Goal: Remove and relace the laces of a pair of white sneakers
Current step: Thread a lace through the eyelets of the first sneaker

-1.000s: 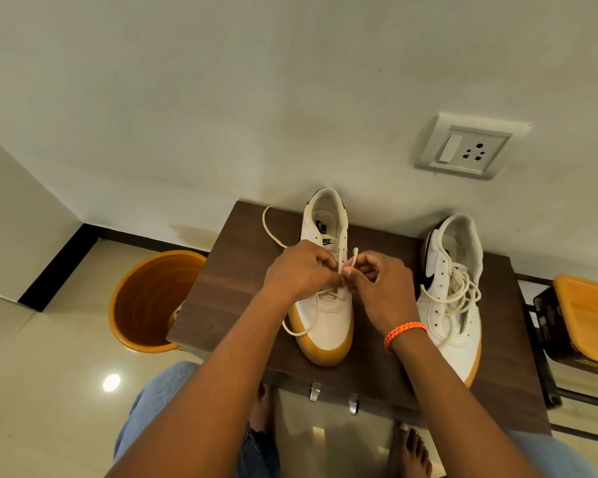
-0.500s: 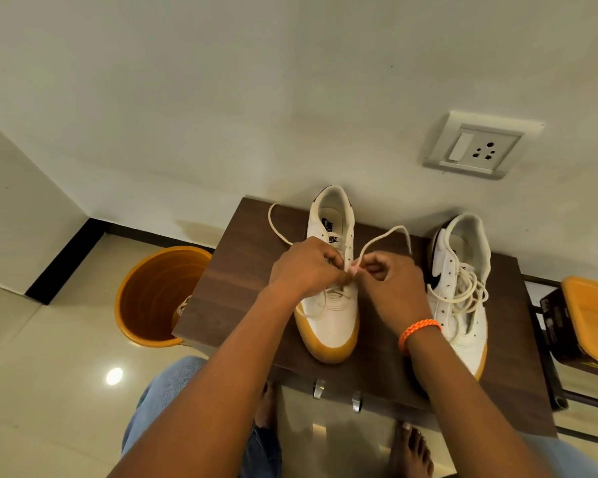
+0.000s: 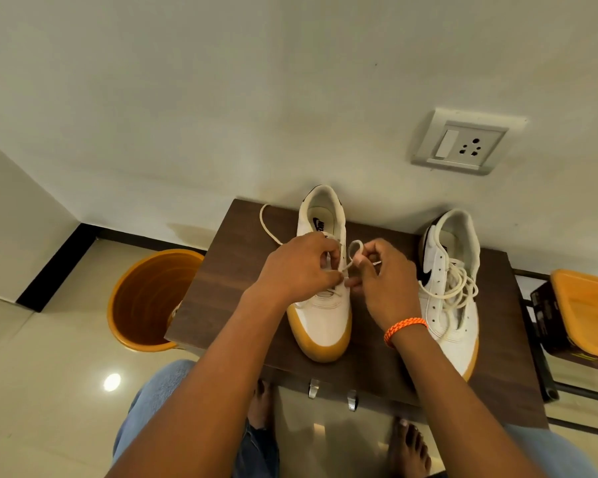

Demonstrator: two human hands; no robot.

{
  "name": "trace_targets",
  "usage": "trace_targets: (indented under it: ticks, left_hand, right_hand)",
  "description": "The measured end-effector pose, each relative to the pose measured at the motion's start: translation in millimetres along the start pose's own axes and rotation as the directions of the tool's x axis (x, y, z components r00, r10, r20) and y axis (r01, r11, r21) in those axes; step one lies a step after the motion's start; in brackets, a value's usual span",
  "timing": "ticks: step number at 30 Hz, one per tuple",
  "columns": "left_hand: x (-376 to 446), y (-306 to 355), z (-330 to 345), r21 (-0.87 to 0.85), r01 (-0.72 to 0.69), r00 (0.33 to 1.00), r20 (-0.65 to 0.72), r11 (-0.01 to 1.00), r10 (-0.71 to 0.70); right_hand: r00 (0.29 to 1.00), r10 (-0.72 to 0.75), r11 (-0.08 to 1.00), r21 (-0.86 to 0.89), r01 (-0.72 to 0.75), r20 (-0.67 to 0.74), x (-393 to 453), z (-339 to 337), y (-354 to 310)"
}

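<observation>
Two white sneakers with tan soles stand on a dark wooden desk [image 3: 221, 288] set against a pale wall, toes pointing toward the person. The left sneaker [image 3: 323, 305] sits near the middle of the desk, and both hands work over its eyelet area. The left hand [image 3: 297, 270] has its fingers curled down over the tongue, its grip pinching the lace [image 3: 354, 248] at the shoe's right eyelet row. The right hand [image 3: 384, 281], at 3 o'clock from the left one and almost touching it, pinches the same lace between thumb and forefinger — a small loop of it stands up just above the fingertips, at 12 o'clock from the grip. The other end of this lace trails off the shoe toward 10 o'clock and curves across the desk top. An orange braided wristband [image 3: 406, 327] circles the right wrist.

The right sneaker [image 3: 453, 305] stands at 3 o'clock from the hands, apart from them, with its lace [image 3: 458, 284] lying in a loose tangle over the tongue.

Beside the desk at 9 o'clock stands an orange bucket [image 3: 145, 298] on the tiled floor. A wall socket [image 3: 463, 143] is mounted at 1 o'clock above the shoes, and a dark box with an orange lid [image 3: 587, 312] rests at the far right edge. Bare feet and blue jeans show below the desk.
</observation>
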State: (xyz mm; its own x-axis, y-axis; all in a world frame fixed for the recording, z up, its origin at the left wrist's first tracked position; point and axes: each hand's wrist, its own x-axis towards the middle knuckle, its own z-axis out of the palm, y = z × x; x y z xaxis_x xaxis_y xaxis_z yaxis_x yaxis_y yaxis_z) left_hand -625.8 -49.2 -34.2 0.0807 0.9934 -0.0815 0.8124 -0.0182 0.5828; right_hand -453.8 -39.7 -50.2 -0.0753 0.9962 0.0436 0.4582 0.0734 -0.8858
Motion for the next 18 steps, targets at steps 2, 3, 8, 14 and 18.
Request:
trace_targets:
  ticks: [2, 3, 8, 14, 18]
  left_hand:
    - [0, 0, -1, -0.001, 0.001, 1.0, 0.013, 1.0, -0.001]
    - [0, 0, -1, -0.001, 0.004, 1.0, 0.018, 1.0, -0.004]
    - [0, -3, 0, 0.025, 0.002, 0.999, 0.034, 1.0, -0.002]
    - [0, -2, 1, 0.05, -0.016, 1.0, 0.013, 0.999, 0.016]
    - [-1, -2, 1, 0.053, -0.014, 0.999, 0.035, 0.998, 0.012]
  right_hand:
    - [0.995, 0.049, 0.991, 0.131, -0.038, -0.084, 3, -7, -7]
    - [0.989, 0.056, 0.984, 0.177, -0.032, -0.135, 5, -11, -9]
    - [0.999, 0.048, 0.995, 0.082, -0.049, 0.007, 6, -8, 0]
    - [0.998, -0.014, 0.995, -0.094, 0.02, 0.058, 0, 2, 3]
    - [0.998, -0.047, 0.997, -0.057, 0.045, -0.029, 5, -5, 1]
